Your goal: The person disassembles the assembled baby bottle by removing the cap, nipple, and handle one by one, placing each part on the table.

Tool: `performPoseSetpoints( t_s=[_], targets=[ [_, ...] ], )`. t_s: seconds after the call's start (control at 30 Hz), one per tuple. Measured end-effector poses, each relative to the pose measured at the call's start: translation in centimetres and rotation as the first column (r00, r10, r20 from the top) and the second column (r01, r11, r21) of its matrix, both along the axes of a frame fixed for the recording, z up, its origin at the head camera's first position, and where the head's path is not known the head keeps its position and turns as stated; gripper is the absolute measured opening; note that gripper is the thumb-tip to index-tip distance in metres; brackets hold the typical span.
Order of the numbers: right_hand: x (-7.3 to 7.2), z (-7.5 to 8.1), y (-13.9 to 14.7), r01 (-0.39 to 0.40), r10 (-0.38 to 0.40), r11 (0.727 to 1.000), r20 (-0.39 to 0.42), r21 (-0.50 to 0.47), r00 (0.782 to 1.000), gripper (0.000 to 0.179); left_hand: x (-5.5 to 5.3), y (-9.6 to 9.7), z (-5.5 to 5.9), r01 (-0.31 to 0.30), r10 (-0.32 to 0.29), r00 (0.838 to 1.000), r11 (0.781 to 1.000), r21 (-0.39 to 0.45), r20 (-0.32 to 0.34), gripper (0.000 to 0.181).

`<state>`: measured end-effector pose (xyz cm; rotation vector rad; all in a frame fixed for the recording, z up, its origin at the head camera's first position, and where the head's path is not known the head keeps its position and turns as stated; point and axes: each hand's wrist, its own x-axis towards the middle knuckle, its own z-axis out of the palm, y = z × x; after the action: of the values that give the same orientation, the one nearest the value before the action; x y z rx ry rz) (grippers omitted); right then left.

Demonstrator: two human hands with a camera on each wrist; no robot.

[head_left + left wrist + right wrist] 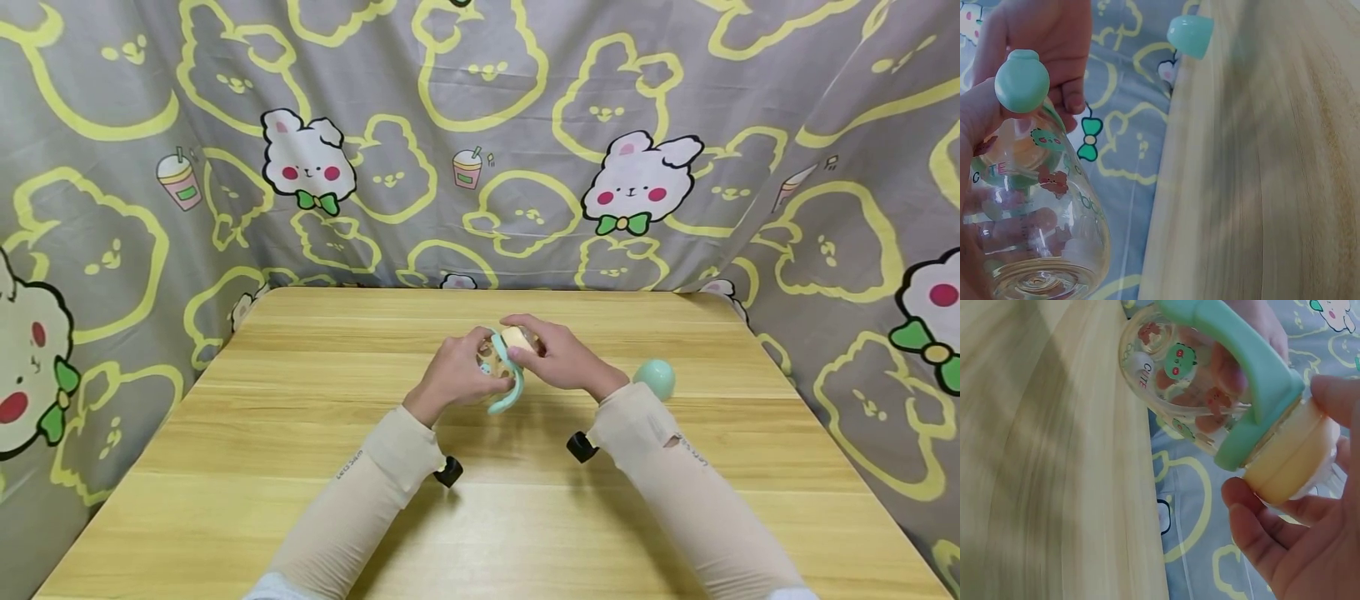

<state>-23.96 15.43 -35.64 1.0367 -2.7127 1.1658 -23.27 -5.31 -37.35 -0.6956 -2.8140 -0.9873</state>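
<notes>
A clear baby bottle [1047, 219] with printed cartoon figures and a mint-green handle [1254, 356] is held above the table in front of me. My left hand [459, 368] grips the bottle's body, fingers wrapped round it. The cream collar [1291, 456] at the bottle's top is between the thumb and fingers of my right hand [561, 354]. In the right wrist view the collar sits against the green handle ring; the teat is mostly hidden by the hand. The bottle looks tilted, its top toward my right hand.
A mint-green dome cap [655, 379] stands on the wooden table [480, 517], just beyond my right forearm. Behind the table and at both sides hangs a grey curtain [405, 225] with cartoon prints. A black wrist camera [582, 447] juts out under the right sleeve.
</notes>
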Motion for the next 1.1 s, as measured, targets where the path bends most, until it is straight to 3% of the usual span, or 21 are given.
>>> performPoseSetpoints(
  t_s=[0.17,0.4,0.63,1.1],
  targets=[
    [-0.01,-0.11,0.34,-0.035,0.036,0.998,0.014,-0.049,0.999,0.054,0.05,-0.04,0.01,-0.009,0.01,1.0,1.0,-0.006,0.003,0.067],
    [-0.14,-0.26,0.27,0.025,-0.027,0.999,-0.042,-0.044,0.999,0.057,0.0,0.09,0.01,-0.01,0.009,1.0,1.0,-0.013,-0.021,0.068],
    [-0.19,-0.11,0.33,0.028,-0.028,0.999,-0.004,-0.042,1.0,0.045,0.0,0.1,0.03,-0.005,0.005,1.0,1.0,-0.018,-0.016,0.067],
    [-0.18,0.02,0.5,-0.029,0.034,0.995,0.05,-0.099,0.998,0.042,-0.09,-0.12,-0.14,-0.016,0.016,1.0,1.0,0.001,0.008,0.069]
  ],
)
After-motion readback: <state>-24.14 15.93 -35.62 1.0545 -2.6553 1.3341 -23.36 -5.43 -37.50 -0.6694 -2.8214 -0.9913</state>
